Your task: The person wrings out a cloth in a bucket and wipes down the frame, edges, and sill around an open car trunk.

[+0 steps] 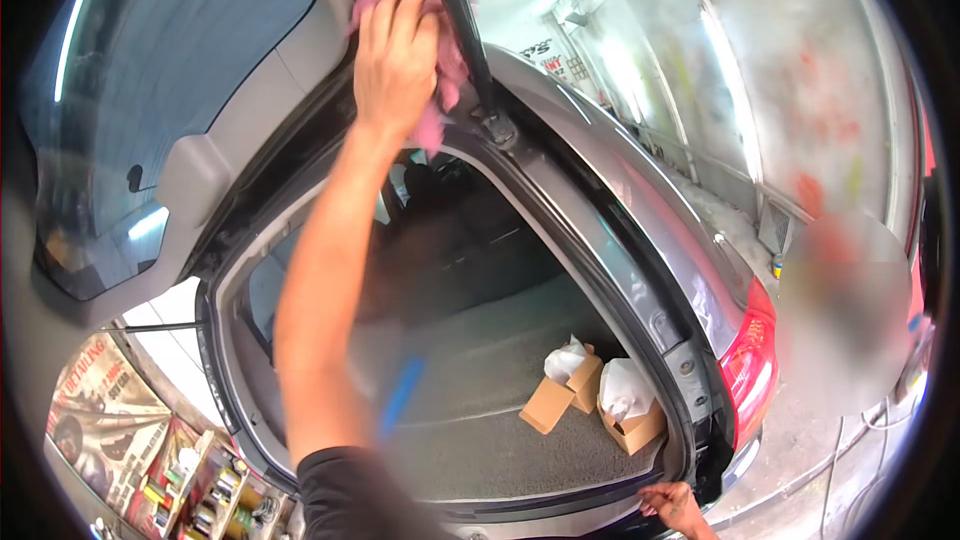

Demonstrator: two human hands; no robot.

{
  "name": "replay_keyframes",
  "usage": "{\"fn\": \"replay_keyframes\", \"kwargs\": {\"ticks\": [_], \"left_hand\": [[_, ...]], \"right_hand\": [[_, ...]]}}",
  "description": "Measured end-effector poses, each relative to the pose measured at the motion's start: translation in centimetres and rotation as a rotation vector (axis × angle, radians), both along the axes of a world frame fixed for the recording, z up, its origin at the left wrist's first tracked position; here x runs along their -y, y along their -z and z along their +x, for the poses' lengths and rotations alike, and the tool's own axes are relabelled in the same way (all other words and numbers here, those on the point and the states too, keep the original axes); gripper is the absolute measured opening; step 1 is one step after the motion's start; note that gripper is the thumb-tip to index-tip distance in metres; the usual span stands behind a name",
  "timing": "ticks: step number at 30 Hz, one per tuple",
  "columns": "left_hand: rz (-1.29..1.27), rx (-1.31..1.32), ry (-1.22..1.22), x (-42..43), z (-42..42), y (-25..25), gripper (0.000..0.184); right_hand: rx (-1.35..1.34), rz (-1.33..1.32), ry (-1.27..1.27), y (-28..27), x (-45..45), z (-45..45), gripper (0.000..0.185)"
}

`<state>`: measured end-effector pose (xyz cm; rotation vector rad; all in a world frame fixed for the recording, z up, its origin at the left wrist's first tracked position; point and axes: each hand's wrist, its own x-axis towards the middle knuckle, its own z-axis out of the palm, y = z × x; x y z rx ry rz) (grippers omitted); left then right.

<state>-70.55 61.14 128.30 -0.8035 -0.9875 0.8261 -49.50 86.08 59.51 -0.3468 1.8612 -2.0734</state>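
Pink cloth (449,85) is held by left hand (397,70) fingers beside the strut (455,15); right hand (676,508) grip cannot be determined.

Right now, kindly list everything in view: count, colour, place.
Cloth: 1, pink, top centre
Struts: at least 2, black, top and left
Car: 1, grey, centre
Tailgate: 1, grey, left
Tail light: 1, red, right
Boxes: 2, brown, in car
Bundles: 2, white, in boxes
Blurred object: 1, blue, centre
Banner: apparently 1, mixed, lower left
Shelf goods: uncountable, mixed, lower left
Lights: several, white, upper right
Sleeve: 1, black, bottom
Left hand: 1, bare, on cloth
Right hand: 1, bare, bottom right
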Motion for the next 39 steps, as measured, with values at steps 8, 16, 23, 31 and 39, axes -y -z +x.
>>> {"fn": "replay_keyframes", "kwargs": {"ticks": [8,16,23,31,39], "left_hand": [[-0.038,-0.154,-0.537,-4.2,5.2,-7.2,0.040],[-0.114,0.093,-0.776,3.5,-5.4,-0.6,0.049],[-0.237,-0.153,-0.807,-0.6,3.9,-6.2,0.049],[-0.186,-0.568,-0.573,-11.4,19.2,-12.3,0.034],[0.066,-0.671,-0.566,-6.1,11.1,-5.8,0.037]], "right_hand": [[-0.131,-0.001,-0.162,1.1,3.8,-1.7,0.024],[-0.506,0.268,-0.089,0.0,2.5,0.2,0.031],[-0.254,0.072,-0.128,1.0,1.0,0.2,0.032],[-0.396,0.222,-0.190,-1.6,5.2,-0.2,0.025],[-0.604,0.477,-0.243,0.5,6.4,-1.6,0.024]]}}
